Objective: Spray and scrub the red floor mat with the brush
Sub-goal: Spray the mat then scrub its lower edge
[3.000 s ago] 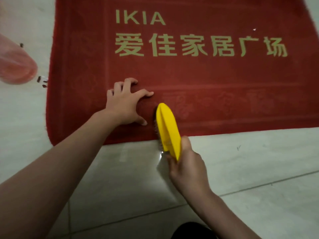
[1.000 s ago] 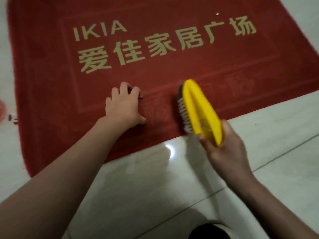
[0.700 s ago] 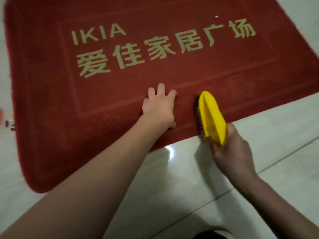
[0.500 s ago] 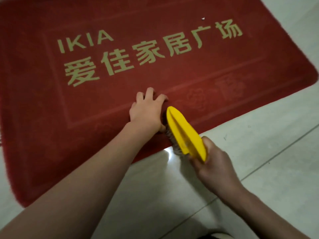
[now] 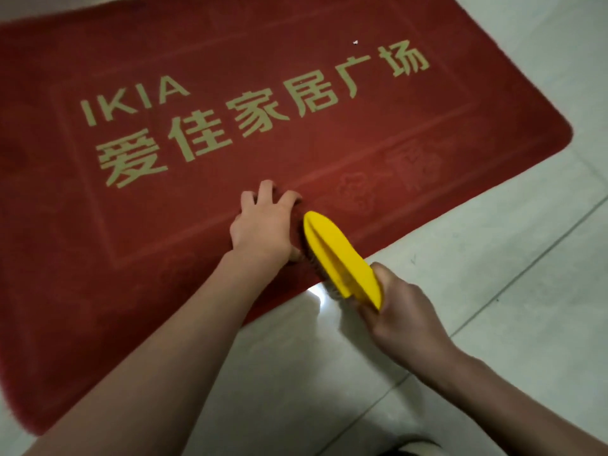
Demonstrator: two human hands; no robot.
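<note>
The red floor mat [image 5: 329, 153] with pale lettering lies on the tiled floor and fills the upper left of the view. My left hand [image 5: 263, 225] presses down on the mat near its front edge, fingers spread. Just right of it, my right hand [image 5: 401, 317] grips the rear end of the yellow scrub brush [image 5: 339, 258]. The brush lies tilted on its side, bristles facing left against the mat's front edge. No spray bottle is in view.
Pale glossy floor tiles [image 5: 493, 274] with grout lines stretch along the front and right of the mat. A bright light reflection [image 5: 317, 296] shines on the tile just below the brush.
Over three seconds my left hand and the brush have shifted rightward along the mat's front edge. In the last half second the brush has barely moved beside my left hand.
</note>
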